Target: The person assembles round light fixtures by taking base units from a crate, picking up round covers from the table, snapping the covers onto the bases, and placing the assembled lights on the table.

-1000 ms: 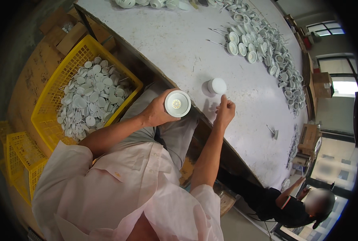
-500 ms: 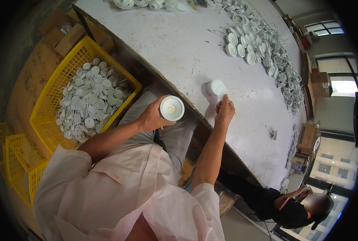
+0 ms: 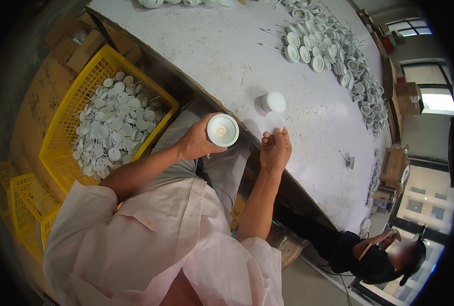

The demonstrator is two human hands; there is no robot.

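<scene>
My left hand (image 3: pixel 198 137) is closed around a round white downlight (image 3: pixel 223 130), its open face up and a small ring of yellowish LEDs showing inside. Between the thumb and fingers of my right hand (image 3: pixel 276 148) is a thin translucent white disc (image 3: pixel 274 122), held by its edge just off the table's near side. Beyond that disc, a short stack of white discs (image 3: pixel 274 102) stands on the white table (image 3: pixel 206 56). The two hands are apart, with the downlight to the left of the disc.
A yellow basket (image 3: pixel 58 145) full of white round lamp parts (image 3: pixel 112 122) stands at my left. Many white lamps with wires (image 3: pixel 334 56) lie along the table's far right. One small lamp part (image 3: pixel 349 162) lies alone. Another person (image 3: pixel 374 257) works at lower right.
My right hand has drawn back from the stack toward me, bringing one thin disc away. The left hand with the downlight has shifted slightly up and right.
</scene>
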